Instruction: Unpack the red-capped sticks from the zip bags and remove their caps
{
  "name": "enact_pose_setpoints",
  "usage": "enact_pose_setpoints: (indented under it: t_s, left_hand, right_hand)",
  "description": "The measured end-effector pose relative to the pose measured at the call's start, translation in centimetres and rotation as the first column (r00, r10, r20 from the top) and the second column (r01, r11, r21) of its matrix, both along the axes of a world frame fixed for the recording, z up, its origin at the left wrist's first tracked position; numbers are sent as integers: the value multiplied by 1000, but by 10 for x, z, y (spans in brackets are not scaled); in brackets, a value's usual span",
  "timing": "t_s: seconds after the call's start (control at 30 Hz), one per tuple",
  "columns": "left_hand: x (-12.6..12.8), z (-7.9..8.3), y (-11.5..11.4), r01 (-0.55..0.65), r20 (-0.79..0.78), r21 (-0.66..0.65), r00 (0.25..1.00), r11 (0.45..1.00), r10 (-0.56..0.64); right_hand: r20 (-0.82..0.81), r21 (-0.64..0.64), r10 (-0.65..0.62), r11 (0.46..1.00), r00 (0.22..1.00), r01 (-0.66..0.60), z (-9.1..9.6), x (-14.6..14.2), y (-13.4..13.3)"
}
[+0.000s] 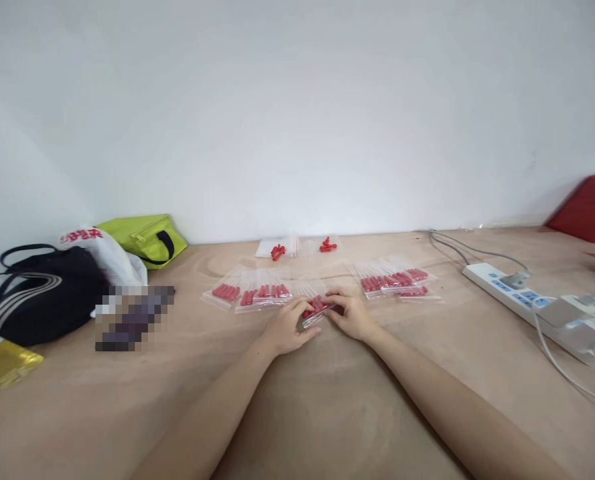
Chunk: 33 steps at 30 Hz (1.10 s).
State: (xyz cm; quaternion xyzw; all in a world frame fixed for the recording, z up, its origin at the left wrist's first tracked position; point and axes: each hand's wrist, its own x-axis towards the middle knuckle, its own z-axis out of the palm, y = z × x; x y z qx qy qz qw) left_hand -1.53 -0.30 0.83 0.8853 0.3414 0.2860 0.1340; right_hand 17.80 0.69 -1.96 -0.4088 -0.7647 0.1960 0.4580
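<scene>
In the head view, the left hand (290, 328) and the right hand (350, 315) meet over the middle of the table (322, 413), both gripping one clear packet (317, 308) with red pieces inside. The left hand's fingers bend over the packet's left side, its thumb lying along the near edge; the right hand has its fingers curled on the opposite side, a narrow grip. The packet sits between the two hands, tilted, its near edge slanting up to the right; whether it touches the table cannot be told. Just beyond and to the left lie the left packets (264, 291), fanned and overlapping, red pieces at their near ends. To the right, apart from the hands, are the right packets (395, 281), overlapping likewise. Farther back, near the wall (297, 120), two small red clusters, the left cluster (277, 253) and the right cluster (327, 246), rest by clear bags (297, 245). At the far right stand a power strip (502, 288) with plugs and cables and a red object (587, 210). On the left are a black bag (52, 293), a white bag (120, 260), a green bag (145, 233), a gold pack (10, 363) and a pixelated item (135, 320).
</scene>
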Motion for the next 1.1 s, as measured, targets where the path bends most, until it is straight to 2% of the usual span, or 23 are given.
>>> enact_pose_setpoints:
  t_s: [0.07,0.2,0.33,0.43,0.57,0.63,0.73,0.77,0.83,0.93,1.1]
  left_hand:
    - [1,1,-2,-19,4,39,1000,999,19]
    - [5,0,-3,-46,-1,157,999,987,46]
    - [6,0,-3,-42,-3,207,999,978,43]
    - [8,-1,-5,-25,21,198,1000,980,21]
    - [10,-5,-4,-29,62,220,998,975,16]
    - [11,-6,-2,-32,87,209,996,977,14]
    - [9,-6,2,-45,138,143,990,989,25]
    - [9,-6,3,-48,157,117,987,992,29]
    - [8,-5,5,-48,186,71,982,996,34]
    - [8,-5,6,-46,211,20,977,999,40]
    - [8,-6,6,-70,216,6,974,998,67]
  right_hand:
    - [-52,-27,31,999,998,-33,0,0,0]
    - [-253,-184,-24,983,967,-24,-2,2,5]
    - [-466,-388,-92,915,880,-110,0,6,8]
    - [-508,-484,-147,864,849,-140,4,8,8]
    - [-492,-494,-154,860,857,-129,7,8,6]
    - [-425,-431,-129,899,896,-74,9,6,3]
    - [-148,-136,-52,990,988,32,12,3,-4]
    - [-34,-33,-45,999,998,43,13,2,-6]
    - [143,89,-65,995,988,53,16,0,-11]
    - [293,161,-126,984,948,81,19,-3,-14]
    - [395,211,-110,977,912,27,17,-7,-15]
